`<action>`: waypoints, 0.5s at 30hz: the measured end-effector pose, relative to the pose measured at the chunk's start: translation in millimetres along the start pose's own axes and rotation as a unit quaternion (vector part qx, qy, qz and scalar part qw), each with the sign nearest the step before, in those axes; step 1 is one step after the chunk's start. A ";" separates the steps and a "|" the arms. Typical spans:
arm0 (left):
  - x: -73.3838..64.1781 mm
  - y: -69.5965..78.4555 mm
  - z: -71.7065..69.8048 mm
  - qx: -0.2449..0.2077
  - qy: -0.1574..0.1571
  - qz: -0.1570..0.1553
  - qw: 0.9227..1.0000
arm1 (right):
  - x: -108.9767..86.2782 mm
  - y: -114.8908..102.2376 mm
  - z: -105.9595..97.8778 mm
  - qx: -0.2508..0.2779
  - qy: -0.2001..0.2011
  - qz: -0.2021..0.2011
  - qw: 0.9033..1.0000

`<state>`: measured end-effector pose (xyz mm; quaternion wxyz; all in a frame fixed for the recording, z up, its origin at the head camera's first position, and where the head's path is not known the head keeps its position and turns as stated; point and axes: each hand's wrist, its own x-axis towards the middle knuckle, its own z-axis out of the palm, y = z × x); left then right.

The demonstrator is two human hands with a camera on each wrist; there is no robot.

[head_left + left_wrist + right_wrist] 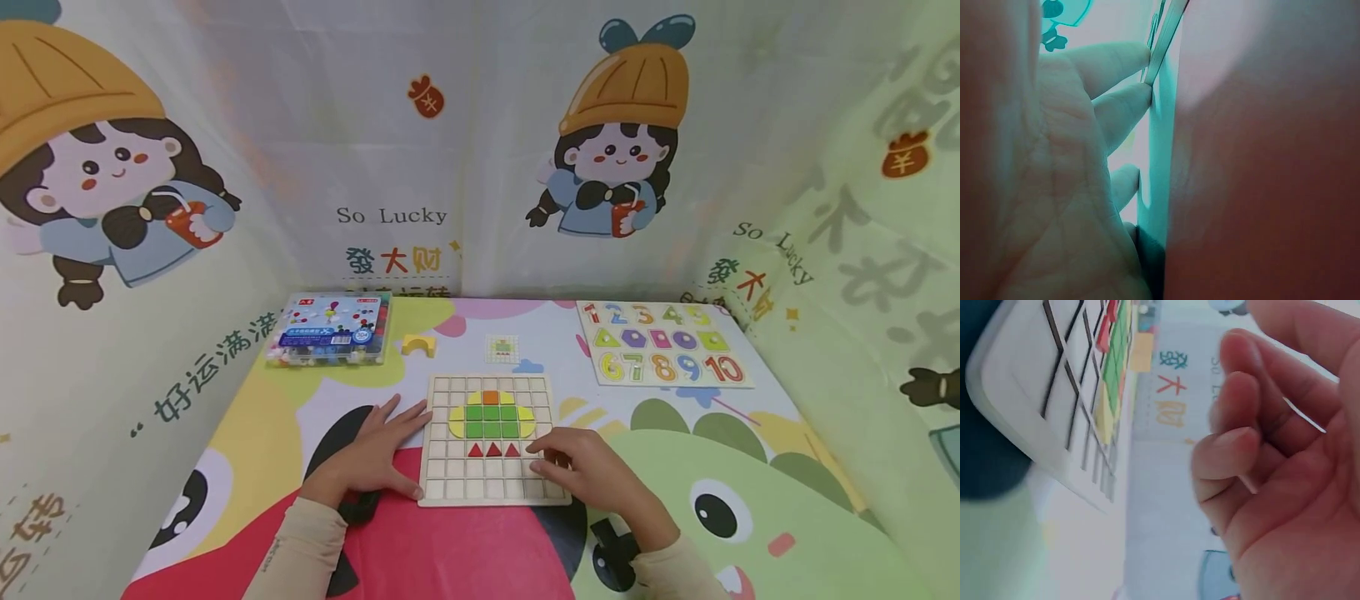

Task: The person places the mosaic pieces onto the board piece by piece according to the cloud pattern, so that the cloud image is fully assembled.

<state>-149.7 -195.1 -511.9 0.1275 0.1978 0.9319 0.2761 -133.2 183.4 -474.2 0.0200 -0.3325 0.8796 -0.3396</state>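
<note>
A square wooden grid board [495,492] lies on the table before me. On it sit green squares [491,422], an orange square [491,397], yellow rounded pieces [457,422] at the sides, and a row of 3 red triangles [493,450]. My left hand [375,450] is spread beside the board, fingertips and thumb touching its left edge; the left wrist view shows those fingers [1124,119] against the edge. Over the board's lower right part hovers my right hand [588,467]. Its fingers [1235,453] are loosely bent, with nothing seen between them and the thumb.
Behind the board lies a small pattern card [502,349]. A yellow arch block [418,344] and a clear plastic case of coloured parts [330,329] stand at the back left. At the back right is a number and shape puzzle board [663,344]. Printed cloth walls surround the table.
</note>
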 end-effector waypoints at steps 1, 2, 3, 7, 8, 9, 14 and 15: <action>-0.8 -0.8 0.0 -0.001 0.000 0.001 1.000 | -1.4 1.0 2.7 0.010 0.013 -0.008 1.000; -1.5 -1.5 0.4 -0.001 -0.001 0.002 1.000 | -2.5 2.3 5.4 0.015 0.025 -0.013 0.999; -2.1 -1.8 0.8 -0.002 -0.001 0.003 1.000 | -3.8 3.9 7.4 0.016 0.038 -0.015 0.999; -3.9 -1.5 3.6 -0.005 0.003 0.004 1.000 | -6.8 11.2 10.9 -0.001 0.070 0.005 0.998; -4.6 -1.0 3.9 -0.006 0.004 0.004 1.000 | -7.2 12.8 11.2 -0.006 0.074 0.013 0.997; -5.4 -0.6 4.1 -0.007 0.006 0.003 1.000 | -7.4 14.2 11.6 -0.010 0.077 0.020 0.997; -10.3 1.0 4.1 -0.008 0.008 0.002 1.000 | -7.3 19.8 15.2 -0.028 0.078 0.042 0.996; -11.3 1.1 4.1 -0.007 0.008 0.004 1.000 | -7.2 20.7 16.0 -0.036 0.080 0.042 0.995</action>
